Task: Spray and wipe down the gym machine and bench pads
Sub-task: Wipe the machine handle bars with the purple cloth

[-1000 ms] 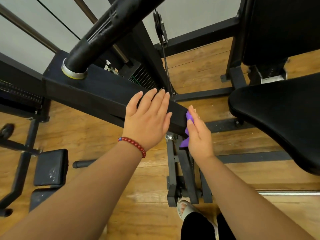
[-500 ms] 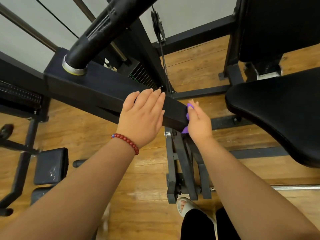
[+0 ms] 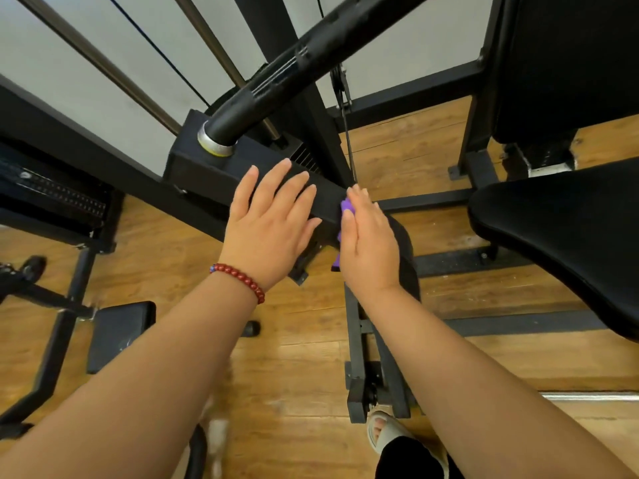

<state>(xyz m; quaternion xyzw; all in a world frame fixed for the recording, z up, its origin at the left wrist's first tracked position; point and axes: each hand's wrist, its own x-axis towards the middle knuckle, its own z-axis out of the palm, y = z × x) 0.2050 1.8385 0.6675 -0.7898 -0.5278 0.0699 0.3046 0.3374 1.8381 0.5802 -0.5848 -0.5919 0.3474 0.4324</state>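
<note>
A black rectangular pad (image 3: pixel 207 167) of the gym machine runs across the middle of the view, with a thick black handle bar (image 3: pixel 311 50) rising from it. My left hand (image 3: pixel 269 226) lies flat on top of the pad near its end, fingers straight. My right hand (image 3: pixel 368 240) presses a purple cloth (image 3: pixel 345 209) against the pad's end face with straight fingers; most of the cloth is hidden behind the hand. The black seat pad (image 3: pixel 567 236) is at the right, its back pad (image 3: pixel 567 63) above it.
The floor is wooden. A small black pad (image 3: pixel 117 333) on a metal frame stands at the lower left. The machine's base rails (image 3: pixel 363 368) run below my right hand, beside my sandalled foot (image 3: pixel 383 430). A weight stack (image 3: pixel 52 195) sits at the left.
The view has shifted, so the pad now sits further right and lower in the frame. My right hand with the cloth still presses the pad's end, moved slightly along it. The left hand stays flat.
</note>
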